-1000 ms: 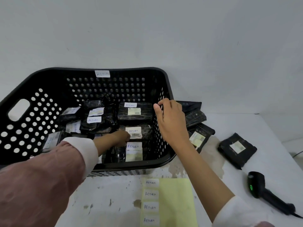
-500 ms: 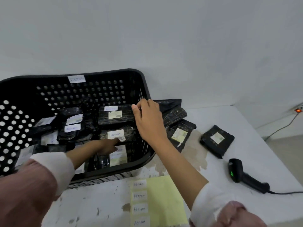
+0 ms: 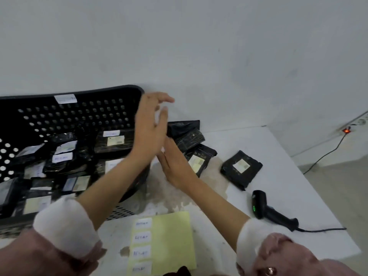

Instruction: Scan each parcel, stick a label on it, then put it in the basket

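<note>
Closest to the person, a yellow sheet [image 3: 171, 240] lies on the white worktop [image 3: 278, 156] with a row of small white labels [image 3: 141, 238] down its left side. To the right of it lies a black scanner [image 3: 266, 210] with a green light and a thin cord.

A bit farther away, the two hands meet just beside the right wall of the black basket [image 3: 83, 116]. The left hand [image 3: 151, 128] is up in the air with its fingers spread wide and holds nothing. The right hand [image 3: 175, 162] is lower, near the worktop. Its fingers reach toward a pile of black parcels [image 3: 191, 140], but the left hand hides its fingertips, so I cannot tell if it holds one.

One more black parcel [image 3: 241, 170] lies alone to the right, apart from the pile.

The basket has many labelled parcels [image 3: 65, 156] inside. Behind everything is a plain grey wall [image 3: 199, 46].
</note>
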